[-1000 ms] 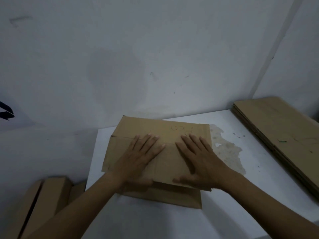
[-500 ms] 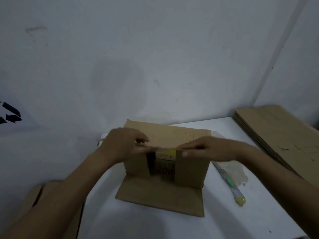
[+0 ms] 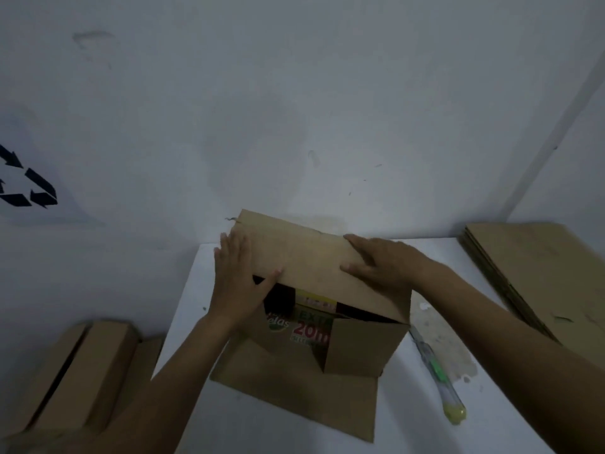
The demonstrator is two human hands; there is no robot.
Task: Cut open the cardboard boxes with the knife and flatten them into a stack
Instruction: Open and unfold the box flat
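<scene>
On a white table against a pale wall, a brown cardboard box stands partly unfolded at the centre, with 1 flap lying flat toward the viewer and colourful print showing inside. The left hand presses straight, closed-together fingers against the left end of the box's top panel, thumb laid over it, while the right hand rests on the panel's right end, fingers together, thumb spread apart. Just right of the box lies a green-and-yellow knife; a stack of flattened cardboard sits far right, and more boxes stand lower left.
</scene>
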